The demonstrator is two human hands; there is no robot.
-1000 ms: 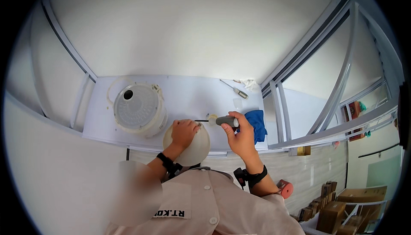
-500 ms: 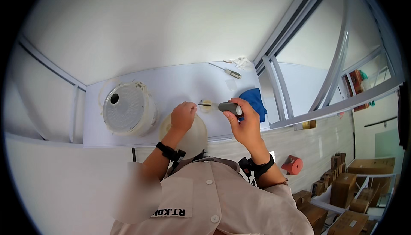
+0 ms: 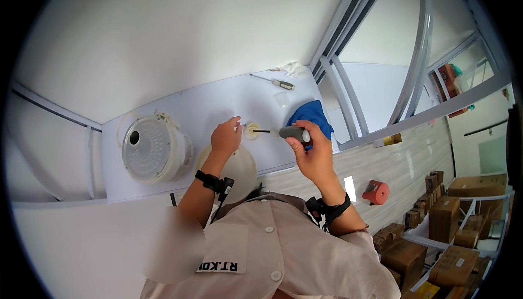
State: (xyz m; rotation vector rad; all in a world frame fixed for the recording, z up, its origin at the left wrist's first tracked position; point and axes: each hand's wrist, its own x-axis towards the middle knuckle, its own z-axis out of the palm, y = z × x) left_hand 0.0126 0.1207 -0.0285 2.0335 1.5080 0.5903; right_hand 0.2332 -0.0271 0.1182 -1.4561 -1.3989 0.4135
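Observation:
My right hand point(image 3: 313, 149) is closed around the grey handle of a screwdriver point(image 3: 294, 133), held level over the white table. Its dark tip points left and overlaps a small round cream cup point(image 3: 251, 130) in view; whether they touch I cannot tell. Just left of that cup is my left hand point(image 3: 225, 138), thumb and fingers bent but a little apart, with nothing visible in them. Below it, partly behind my left wrist, stands a rounded translucent cream plastic vessel point(image 3: 237, 171) at the table's near edge.
A white lidded bucket point(image 3: 150, 149) stands on the left of the table point(image 3: 218, 100). Toward the back right lie another screwdriver point(image 3: 283, 85), a clear small piece point(image 3: 281, 99), white tissue point(image 3: 294, 70) and a blue cloth point(image 3: 316, 116). Metal framing borders the right side.
The view has shifted slightly. My right hand has drawn the screwdriver a little to the right relative to the table, and my left thumb and fingers have come apart from a pinch.

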